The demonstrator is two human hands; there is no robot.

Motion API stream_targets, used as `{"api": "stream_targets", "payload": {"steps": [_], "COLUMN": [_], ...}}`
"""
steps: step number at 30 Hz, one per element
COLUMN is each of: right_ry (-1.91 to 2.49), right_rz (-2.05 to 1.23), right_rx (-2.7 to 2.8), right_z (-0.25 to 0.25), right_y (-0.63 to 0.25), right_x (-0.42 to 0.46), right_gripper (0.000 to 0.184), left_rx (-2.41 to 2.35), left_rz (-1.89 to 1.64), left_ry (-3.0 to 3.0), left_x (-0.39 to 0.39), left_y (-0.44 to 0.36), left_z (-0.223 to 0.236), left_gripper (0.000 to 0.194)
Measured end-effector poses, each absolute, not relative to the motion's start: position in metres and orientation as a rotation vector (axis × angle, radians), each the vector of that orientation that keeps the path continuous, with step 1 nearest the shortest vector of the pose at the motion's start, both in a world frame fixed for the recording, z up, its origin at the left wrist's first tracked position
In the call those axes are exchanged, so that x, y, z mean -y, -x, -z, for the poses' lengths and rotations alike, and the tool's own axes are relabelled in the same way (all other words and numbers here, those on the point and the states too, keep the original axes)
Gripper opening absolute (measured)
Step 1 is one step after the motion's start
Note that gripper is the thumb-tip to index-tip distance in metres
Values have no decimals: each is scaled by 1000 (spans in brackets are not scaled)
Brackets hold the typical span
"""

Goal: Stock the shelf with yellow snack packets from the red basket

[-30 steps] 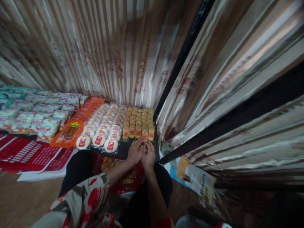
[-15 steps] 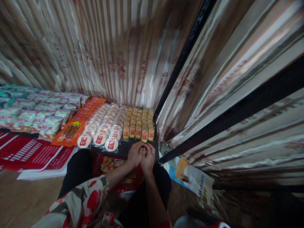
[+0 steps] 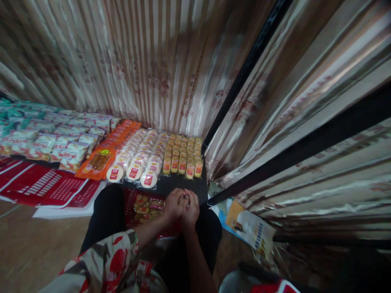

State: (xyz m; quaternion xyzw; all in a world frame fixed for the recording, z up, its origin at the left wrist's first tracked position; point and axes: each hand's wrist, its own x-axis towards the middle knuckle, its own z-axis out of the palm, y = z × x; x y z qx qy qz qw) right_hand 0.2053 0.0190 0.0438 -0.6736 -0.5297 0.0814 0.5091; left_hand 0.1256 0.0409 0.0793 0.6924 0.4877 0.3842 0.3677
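My left hand (image 3: 174, 205) and my right hand (image 3: 191, 209) are clasped together at the front edge of a black display board (image 3: 171, 184). Their fingers are closed and pressed against each other, and no object shows between them. Just beyond the hands stand rows of small yellow wrapped cakes (image 3: 182, 156). Left of these lie overlapping rows of round white wrapped crackers (image 3: 134, 170). Beside the crackers is a long orange snack packet (image 3: 102, 160). Below my wrists, a red basket (image 3: 130, 203) between my knees holds wrapped snacks (image 3: 146, 204).
White snack bags (image 3: 69, 154) fill the left of the board, with green packets (image 3: 15, 110) behind. A red printed sheet (image 3: 45, 183) hangs in front. Striped curtain (image 3: 152, 61) and black poles (image 3: 305, 134) border the back and right. A yellow-and-white bag (image 3: 250, 226) lies at the floor's right.
The view has shifted a little, so the goods appear farther right and slightly higher. My clasped hands have drawn back slightly from the cakes and closed more tightly together.
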Motion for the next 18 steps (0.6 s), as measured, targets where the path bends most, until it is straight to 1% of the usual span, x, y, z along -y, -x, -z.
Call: {"api": "stream_targets", "payload": {"steps": [5,9,11,14,16,18], "right_ry": [1613,1669,1758,1900,1931,1949], "right_rz": [-225,-341,-436,-694,-861,-943], "right_rx": [1286,1376,1458,1674,1806,1862], "right_z": [-30,-11,-2,11,20,29], "right_y": [-190,-178,-172,-165,-160,-157], "right_x": [3,15,16,13,11,9], "right_gripper": [34,33,34,33,30,23], "left_rx": [-1273,-1324,-1385,-1473,-1484,-1478], "left_rz": [-947,-875,-739,-339,-113,-10], "left_ry": [-1834,-1841,-1836,-1785,-1741,-1717], "left_x": [-23,-11,-8,-8,-9,-10], "left_y": [-106,-86,-77,-64,-55,-47], "left_z": [-61,-41,-32,-19,-12,-5], "left_gripper": [21,28,30,32,30,27]}}
